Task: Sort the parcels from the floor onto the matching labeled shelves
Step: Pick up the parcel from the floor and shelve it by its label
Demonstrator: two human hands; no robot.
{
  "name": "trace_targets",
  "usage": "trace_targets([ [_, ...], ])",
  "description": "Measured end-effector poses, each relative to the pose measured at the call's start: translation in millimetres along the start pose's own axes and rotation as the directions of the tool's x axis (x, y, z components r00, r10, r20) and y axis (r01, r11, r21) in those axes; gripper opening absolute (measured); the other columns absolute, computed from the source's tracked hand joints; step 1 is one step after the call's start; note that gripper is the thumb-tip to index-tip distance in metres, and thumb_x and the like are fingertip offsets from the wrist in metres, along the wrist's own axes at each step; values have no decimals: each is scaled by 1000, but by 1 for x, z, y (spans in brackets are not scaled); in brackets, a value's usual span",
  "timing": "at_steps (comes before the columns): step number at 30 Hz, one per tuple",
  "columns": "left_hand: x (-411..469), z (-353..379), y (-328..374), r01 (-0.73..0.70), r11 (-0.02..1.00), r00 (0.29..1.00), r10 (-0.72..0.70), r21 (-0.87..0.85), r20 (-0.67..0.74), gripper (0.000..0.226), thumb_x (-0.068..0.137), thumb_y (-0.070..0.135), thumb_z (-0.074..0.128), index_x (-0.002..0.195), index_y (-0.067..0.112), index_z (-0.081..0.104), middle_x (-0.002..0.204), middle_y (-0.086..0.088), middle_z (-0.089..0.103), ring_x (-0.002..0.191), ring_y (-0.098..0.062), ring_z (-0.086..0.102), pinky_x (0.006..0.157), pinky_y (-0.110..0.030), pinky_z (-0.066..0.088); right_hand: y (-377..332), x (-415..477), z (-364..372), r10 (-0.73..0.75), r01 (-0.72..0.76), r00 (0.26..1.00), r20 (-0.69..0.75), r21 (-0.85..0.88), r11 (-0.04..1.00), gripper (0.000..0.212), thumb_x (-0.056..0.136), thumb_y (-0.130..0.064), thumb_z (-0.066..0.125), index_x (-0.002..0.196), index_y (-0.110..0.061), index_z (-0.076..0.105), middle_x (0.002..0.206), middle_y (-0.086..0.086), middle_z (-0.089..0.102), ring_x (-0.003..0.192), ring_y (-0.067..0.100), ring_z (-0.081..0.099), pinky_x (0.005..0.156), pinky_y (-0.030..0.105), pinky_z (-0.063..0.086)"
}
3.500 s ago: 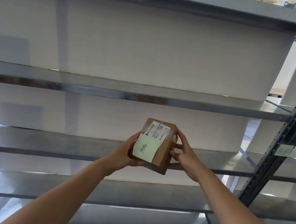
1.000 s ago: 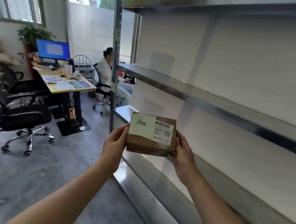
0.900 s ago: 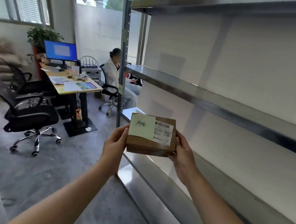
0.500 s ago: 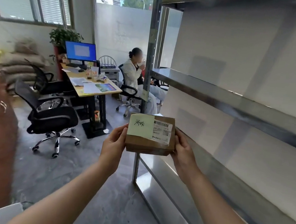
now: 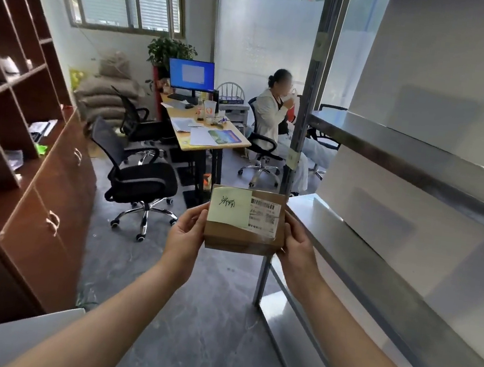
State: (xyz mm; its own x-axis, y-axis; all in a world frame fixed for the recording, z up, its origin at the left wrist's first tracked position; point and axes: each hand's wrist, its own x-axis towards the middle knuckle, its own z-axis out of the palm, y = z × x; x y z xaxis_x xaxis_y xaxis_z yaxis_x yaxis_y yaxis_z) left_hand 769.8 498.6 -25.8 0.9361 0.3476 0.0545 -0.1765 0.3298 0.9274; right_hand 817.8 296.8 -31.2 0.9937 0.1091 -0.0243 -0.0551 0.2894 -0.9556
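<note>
A small brown cardboard parcel (image 5: 242, 239) is held out in front of me at mid-height. It carries a pale green note with black handwriting and a white barcode label. My left hand (image 5: 186, 234) grips its left side and my right hand (image 5: 298, 247) grips its right side. The grey metal shelving (image 5: 421, 164) runs along my right, its shelves bare, with an upright post (image 5: 307, 99) just behind the parcel. A small pale label (image 5: 291, 158) is stuck on that post.
A brown wooden cabinet (image 5: 49, 188) stands on the left. Ahead are a black office chair (image 5: 139, 182), a desk (image 5: 207, 135) with a blue monitor, and a seated person (image 5: 274, 116). A white surface (image 5: 14, 335) sits at bottom left. Grey floor lies between.
My view has swung left, from facing the shelves to looking along the aisle toward the desk and cabinet. Both hands have kept the parcel, now turned flat with the note facing me.
</note>
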Motion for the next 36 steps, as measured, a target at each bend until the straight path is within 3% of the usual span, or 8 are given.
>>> trace_targets([
  [3, 24, -5, -1, -25, 1000, 998, 26, 12, -65, 18, 100, 18, 55, 109, 22, 70, 103, 2, 75, 99, -14, 66, 87, -29, 53, 5, 32, 14, 30, -31, 999, 33, 19, 999, 35, 108, -15, 33, 125, -26, 62, 128, 10, 67, 119, 28, 63, 96, 43, 54],
  [6, 50, -7, -3, -43, 999, 990, 44, 10, -134, 19, 100, 17, 55, 109, 22, 70, 108, -1, 73, 104, -18, 65, 91, -33, 53, 2, 67, 26, 45, -46, 996, 79, 8, 999, 32, 108, -16, 34, 116, -30, 62, 122, 8, 67, 112, 23, 65, 90, 39, 57],
  [12, 99, 2, -8, -82, 996, 964, 91, 45, -251, 20, 100, 15, 55, 109, 22, 71, 109, -1, 74, 105, -19, 64, 86, -32, 52, 4, 136, 33, 92, -92, 979, 180, -5, 996, 33, 108, -18, 35, 131, -22, 59, 123, 9, 67, 112, 24, 65, 82, 37, 58],
  [16, 125, 10, -12, -108, 992, 941, 122, 61, -316, 20, 100, 16, 55, 109, 23, 72, 113, -3, 73, 106, -18, 64, 79, -25, 54, -2, 174, 31, 118, -108, 961, 249, -54, 993, 29, 108, -22, 37, 125, -22, 60, 116, 9, 70, 104, 22, 67, 80, 40, 59],
  [19, 137, 18, -18, -101, 993, 932, 117, 65, -342, 20, 100, 16, 56, 106, 24, 73, 112, -3, 73, 107, -18, 64, 84, -29, 52, -3, 196, 29, 130, -117, 957, 261, -67, 991, 26, 107, -24, 39, 120, -25, 61, 117, 10, 69, 108, 25, 66, 88, 48, 58],
  [28, 170, 41, -38, -79, 996, 927, 92, 49, -363, 20, 100, 15, 56, 112, 19, 70, 121, -10, 70, 109, -19, 62, 89, -32, 52, 0, 238, 14, 136, -121, 959, 248, -76, 990, 24, 106, -25, 40, 112, -29, 63, 117, 10, 69, 106, 26, 65, 93, 55, 54],
  [33, 192, 46, -45, -68, 997, 942, 76, 33, -328, 19, 100, 15, 55, 108, 22, 71, 117, -8, 71, 105, -18, 64, 85, -29, 54, 2, 256, 7, 134, -116, 966, 220, -93, 989, 23, 106, -26, 41, 114, -30, 63, 117, 9, 70, 110, 25, 66, 91, 50, 56],
  [36, 210, 50, -52, -51, 999, 951, 51, 10, -305, 19, 100, 15, 55, 109, 21, 70, 115, -7, 71, 107, -19, 63, 91, -33, 53, 0, 268, 4, 128, -113, 974, 184, -88, 990, 24, 106, -25, 41, 112, -30, 63, 117, 10, 69, 107, 24, 67, 85, 45, 58],
])
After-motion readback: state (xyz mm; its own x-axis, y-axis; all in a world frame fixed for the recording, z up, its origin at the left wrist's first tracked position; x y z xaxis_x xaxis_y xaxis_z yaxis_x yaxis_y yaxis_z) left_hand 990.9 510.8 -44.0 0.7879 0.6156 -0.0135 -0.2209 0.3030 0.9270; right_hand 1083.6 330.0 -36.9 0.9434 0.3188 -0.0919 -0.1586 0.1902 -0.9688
